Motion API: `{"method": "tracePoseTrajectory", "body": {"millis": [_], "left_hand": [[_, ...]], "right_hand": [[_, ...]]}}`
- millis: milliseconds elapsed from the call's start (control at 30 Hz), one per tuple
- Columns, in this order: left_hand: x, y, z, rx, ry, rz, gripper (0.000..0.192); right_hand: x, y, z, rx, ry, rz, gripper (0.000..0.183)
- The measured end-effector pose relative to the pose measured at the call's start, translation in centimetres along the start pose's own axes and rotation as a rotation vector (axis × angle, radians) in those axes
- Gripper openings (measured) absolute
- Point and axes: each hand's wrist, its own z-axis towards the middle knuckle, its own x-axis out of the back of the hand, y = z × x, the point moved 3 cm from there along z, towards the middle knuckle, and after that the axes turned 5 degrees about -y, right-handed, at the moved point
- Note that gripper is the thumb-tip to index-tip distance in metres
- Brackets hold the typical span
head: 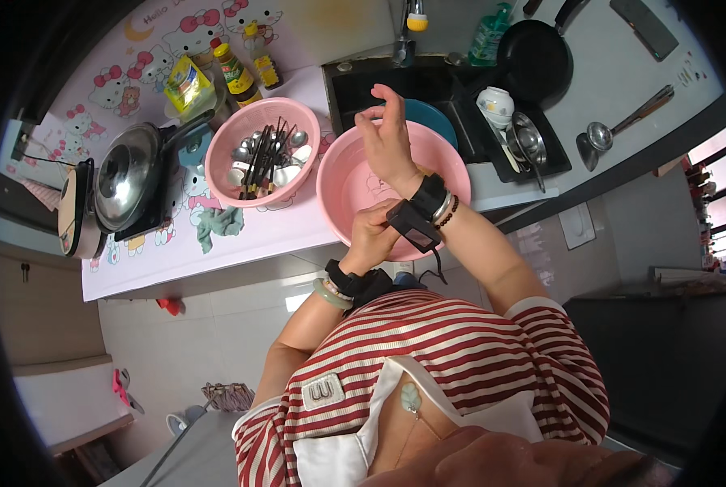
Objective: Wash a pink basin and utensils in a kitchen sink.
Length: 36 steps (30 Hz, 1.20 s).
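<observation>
My left hand [375, 234] is at my right wrist, its fingers on a black box-shaped device [416, 225] with a cable hanging from it. A black strap [431, 196] wraps that wrist, beside a silver bangle and dark beads. My right hand [390, 140] is raised with fingers bent and apart, holding nothing. Both hands are over a pink plastic basin [351, 176] at the counter's front edge, partly hidden by my arms. To its left, a pink colander [262, 198] holds spoons [298, 139] and a bundle of dark chopsticks [264, 161].
Behind the basin is a black sink [363, 82] holding a blue-green basin [430, 119]. On the right are a frying pan [534, 61], a drainer tray [548, 155] with bowls, a ladle [600, 135] and a cleaver [646, 27]. A green cloth [220, 226] and lidded wok [129, 176] are left.
</observation>
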Motion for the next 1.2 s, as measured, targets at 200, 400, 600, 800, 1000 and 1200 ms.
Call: {"method": "tracePoseTrajectory", "body": {"millis": [200,400,600,800,1000,1200], "left_hand": [[0.1,-0.2,0.1,-0.006,0.001,-0.075,0.014],[0.6,-0.9,-0.3,0.004,-0.034,-0.046,0.014],[0.0,-0.3,-0.1,0.000,0.009,-0.084,0.015],[-0.3,-0.5,-0.1,0.112,0.136,-0.135,0.012],[-0.6,0.8,0.2,0.202,0.105,-0.023,0.022],[2.4,1.0,0.0,0.396,0.005,0.012,0.017]], "right_hand": [[-0.5,-2.3,0.0,0.303,-0.151,-0.427,0.048],[-1.3,-2.5,-0.4,0.511,-0.245,-0.763,0.036],[-1.5,-2.2,-0.4,0.581,-0.281,-0.939,0.028],[-1.6,-1.7,-0.3,0.605,-0.247,-1.055,0.026],[-1.1,2.7,-1.3,0.076,-0.308,-0.536,0.033],[-0.3,3.8,-3.1,-0.473,-0.497,0.150,0.036]]}}
